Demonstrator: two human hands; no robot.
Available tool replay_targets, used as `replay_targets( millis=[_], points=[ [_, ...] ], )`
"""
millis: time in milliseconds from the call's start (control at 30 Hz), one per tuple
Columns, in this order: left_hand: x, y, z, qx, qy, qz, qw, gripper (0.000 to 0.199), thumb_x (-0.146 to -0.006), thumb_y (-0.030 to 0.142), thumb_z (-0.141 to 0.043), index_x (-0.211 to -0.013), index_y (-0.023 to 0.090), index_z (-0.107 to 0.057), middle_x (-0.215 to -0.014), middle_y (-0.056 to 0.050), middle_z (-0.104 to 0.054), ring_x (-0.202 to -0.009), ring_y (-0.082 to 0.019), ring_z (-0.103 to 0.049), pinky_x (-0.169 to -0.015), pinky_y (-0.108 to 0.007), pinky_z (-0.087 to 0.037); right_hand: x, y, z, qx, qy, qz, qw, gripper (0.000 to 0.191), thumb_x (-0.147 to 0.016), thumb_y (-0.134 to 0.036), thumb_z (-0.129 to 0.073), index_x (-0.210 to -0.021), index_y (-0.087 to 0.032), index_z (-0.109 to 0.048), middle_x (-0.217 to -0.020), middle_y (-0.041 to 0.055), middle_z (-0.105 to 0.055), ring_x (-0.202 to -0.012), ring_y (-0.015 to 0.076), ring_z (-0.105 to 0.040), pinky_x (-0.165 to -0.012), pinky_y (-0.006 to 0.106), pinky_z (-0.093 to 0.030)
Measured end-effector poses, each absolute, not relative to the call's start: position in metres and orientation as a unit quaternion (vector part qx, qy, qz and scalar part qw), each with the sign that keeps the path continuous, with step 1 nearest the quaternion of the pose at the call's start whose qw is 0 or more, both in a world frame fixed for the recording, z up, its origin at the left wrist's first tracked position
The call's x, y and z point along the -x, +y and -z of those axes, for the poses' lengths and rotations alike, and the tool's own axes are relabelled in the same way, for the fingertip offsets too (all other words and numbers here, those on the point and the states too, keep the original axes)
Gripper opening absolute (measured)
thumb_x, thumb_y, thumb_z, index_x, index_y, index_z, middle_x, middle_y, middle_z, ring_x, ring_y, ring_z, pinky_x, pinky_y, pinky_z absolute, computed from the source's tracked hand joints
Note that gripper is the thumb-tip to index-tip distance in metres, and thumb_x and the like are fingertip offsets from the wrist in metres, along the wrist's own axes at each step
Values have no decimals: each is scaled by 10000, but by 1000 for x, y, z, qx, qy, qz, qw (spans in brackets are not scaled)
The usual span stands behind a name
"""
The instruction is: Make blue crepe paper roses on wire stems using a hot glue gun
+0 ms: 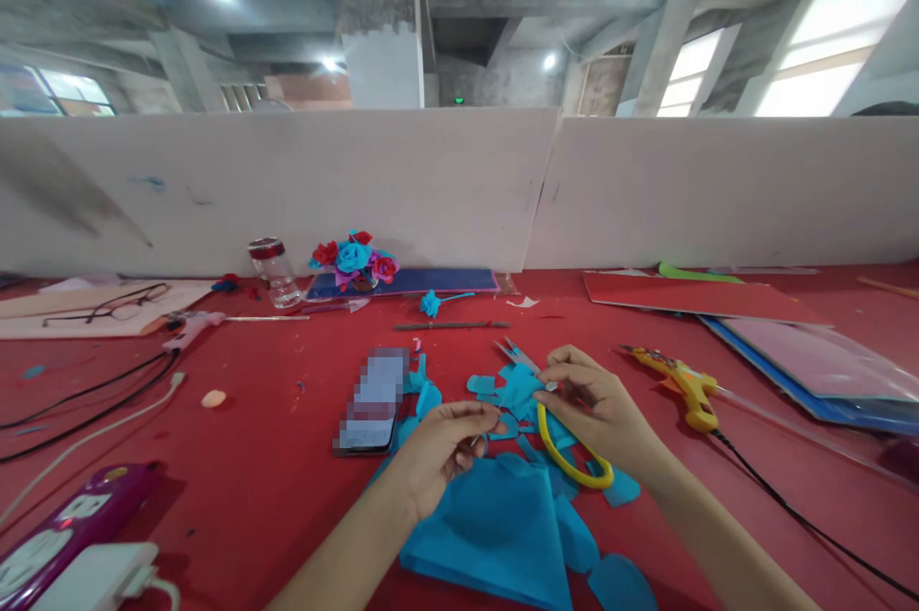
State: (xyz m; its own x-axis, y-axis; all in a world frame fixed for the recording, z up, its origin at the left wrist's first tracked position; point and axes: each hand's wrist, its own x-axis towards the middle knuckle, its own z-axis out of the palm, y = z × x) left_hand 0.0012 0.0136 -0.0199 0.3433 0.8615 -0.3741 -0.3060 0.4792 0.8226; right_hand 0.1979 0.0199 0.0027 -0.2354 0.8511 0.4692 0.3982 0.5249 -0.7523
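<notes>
My left hand is closed in a pinch above a folded sheet of blue paper; a thin thing shows at its fingers, too small to name. Opposite it, my right hand pinches a small pale bit at its fingertips, whose kind I cannot make out. Just under the right hand lie scissors with yellow handles, blades pointing away, partly covered by blue scraps. Cut blue pieces are scattered between and below the hands. A rounded blue piece lies at the near edge.
A phone lies left of the hands. To the right is a yellow glue gun with a black cord. Paper flowers, a glass jar and a blue flower on a stem stand or lie behind. A purple power strip is near left.
</notes>
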Motion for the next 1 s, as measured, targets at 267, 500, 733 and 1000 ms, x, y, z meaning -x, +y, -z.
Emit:
replay_targets(
  millis=[267, 500, 733, 1000],
  points=[
    [-1, 11, 16, -330, 413, -364, 767, 129, -605, 205, -735, -671, 117, -667, -677, -35, -634, -434, -10, -428, -351, -120, -196, -202, 21, -2, 427, -741, -235, 462, 81, -750, -287, -627, -751, -207, -615, -787, 1, -447, -583, 94, -457, -474, 210, -385],
    [-1, 12, 17, -339, 411, -365, 764, 148, -590, 210, -747, -665, 112, -666, -653, -32, -618, -433, -13, -419, -349, -127, -182, -201, 20, -3, 427, -740, -223, 468, 100, -747, -302, -629, -727, -204, -620, -776, 9, -459, -594, 105, -468, -479, 217, -395],
    [0, 11, 17, -337, 412, -360, 766, 140, -601, 206, -744, -681, 114, -674, -643, -27, -618, -427, -10, -411, -348, -126, -182, -199, 19, -4, 433, -735, -209, 478, 94, -741, -293, -628, -721, -202, -614, -762, 4, -475, -575, 100, -461, -492, 221, -398],
    [-2, 12, 19, -334, 405, -353, 774, 153, -618, 218, -748, -690, 106, -673, -652, -29, -634, -413, 2, -412, -337, -96, -208, -197, 20, -2, 433, -737, -201, 478, 112, -747, -288, -632, -714, -189, -592, -759, 3, -456, -544, 87, -429, -461, 215, -367]
  ],
)
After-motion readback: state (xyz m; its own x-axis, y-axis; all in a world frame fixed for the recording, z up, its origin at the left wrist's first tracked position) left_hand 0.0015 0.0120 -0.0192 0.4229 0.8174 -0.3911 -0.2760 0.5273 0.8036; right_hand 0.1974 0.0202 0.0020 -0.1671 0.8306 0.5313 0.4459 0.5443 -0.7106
